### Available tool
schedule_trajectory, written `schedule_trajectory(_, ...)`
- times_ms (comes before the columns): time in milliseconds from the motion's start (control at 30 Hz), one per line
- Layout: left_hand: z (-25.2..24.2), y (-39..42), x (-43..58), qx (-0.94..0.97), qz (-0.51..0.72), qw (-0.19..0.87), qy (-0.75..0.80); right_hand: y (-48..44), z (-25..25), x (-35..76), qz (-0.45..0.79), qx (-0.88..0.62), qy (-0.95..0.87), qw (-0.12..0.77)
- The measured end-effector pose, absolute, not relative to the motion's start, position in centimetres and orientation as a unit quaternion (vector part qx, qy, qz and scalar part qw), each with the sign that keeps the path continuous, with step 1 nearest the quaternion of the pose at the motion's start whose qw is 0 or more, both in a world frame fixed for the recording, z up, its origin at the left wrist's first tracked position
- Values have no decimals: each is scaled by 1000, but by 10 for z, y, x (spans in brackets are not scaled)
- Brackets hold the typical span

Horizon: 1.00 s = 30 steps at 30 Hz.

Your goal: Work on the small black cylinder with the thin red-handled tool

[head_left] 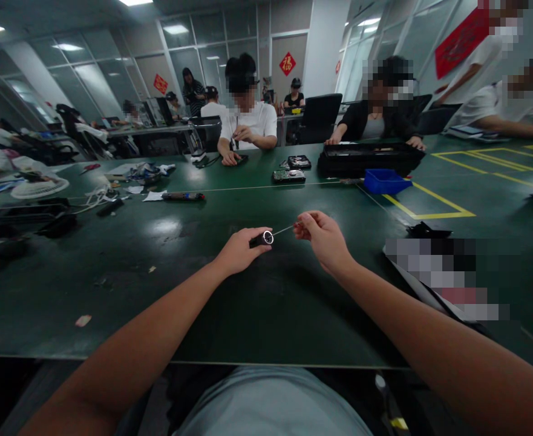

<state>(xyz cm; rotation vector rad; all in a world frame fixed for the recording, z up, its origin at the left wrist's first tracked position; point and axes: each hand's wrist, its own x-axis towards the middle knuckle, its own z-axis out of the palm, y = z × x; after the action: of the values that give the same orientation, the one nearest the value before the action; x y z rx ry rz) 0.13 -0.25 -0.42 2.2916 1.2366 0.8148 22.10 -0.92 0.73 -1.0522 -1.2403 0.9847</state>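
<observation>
My left hand (239, 249) is closed around a short black cylinder (258, 240), with fingers above it and the thumb below. A bright white ring (268, 237) rims the cylinder's end that faces right. Pinched in my right hand (323, 236) is a thin metal rod (283, 231), which slants down to the left. Its far tip meets the ringed end; I cannot tell how deep it reaches inside. The fingers hide the rod's other end. Both hands are above the dark green table (248, 315).
A blue bin (386, 181) and a long black case (370, 160) stand at the far right, near hard drives (288, 175). A screwdriver-like tool (183, 196) lies left of centre. A grey-white packet (434, 278) is beside my right forearm. Several people sit around.
</observation>
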Motion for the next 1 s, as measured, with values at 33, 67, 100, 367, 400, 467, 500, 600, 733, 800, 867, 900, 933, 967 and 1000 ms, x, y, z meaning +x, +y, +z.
schedule_trajectory(33,-5,-2,1,822,293,205,443,-11,8,221,414,-450,-539,579)
schedule_trajectory(67,-5,-2,1,822,293,206,443,-12,10,221,405,-450,-550,575)
schedule_trajectory(100,-5,-2,1,822,292,206,444,-14,12,221,395,-450,-565,567)
schedule_trajectory(367,-5,-2,1,821,285,208,449,-28,28,223,240,-515,-662,488)
schedule_trajectory(400,-5,-2,1,821,284,209,450,-28,27,223,237,-509,-669,488)
schedule_trajectory(467,-6,-1,0,819,286,211,450,-27,24,223,239,-484,-682,493)
schedule_trajectory(500,-7,-1,0,818,289,211,450,-27,23,223,241,-469,-688,498)
schedule_trajectory(600,-8,0,0,818,295,209,447,-24,18,224,245,-447,-698,504)
schedule_trajectory(733,-9,0,0,818,296,209,447,-25,20,224,247,-458,-697,493)
schedule_trajectory(800,-8,0,0,818,296,210,446,-26,23,224,255,-461,-696,488)
schedule_trajectory(867,-8,-1,0,819,294,212,445,-27,24,223,252,-473,-697,476)
schedule_trajectory(900,-8,-1,0,819,292,213,445,-27,24,224,243,-482,-699,470)
schedule_trajectory(933,-8,-1,0,819,290,213,446,-26,24,224,233,-490,-699,465)
schedule_trajectory(967,-7,-1,0,820,289,215,446,-26,23,224,224,-495,-699,465)
schedule_trajectory(1000,-7,0,0,819,288,216,447,-26,22,224,219,-495,-699,468)
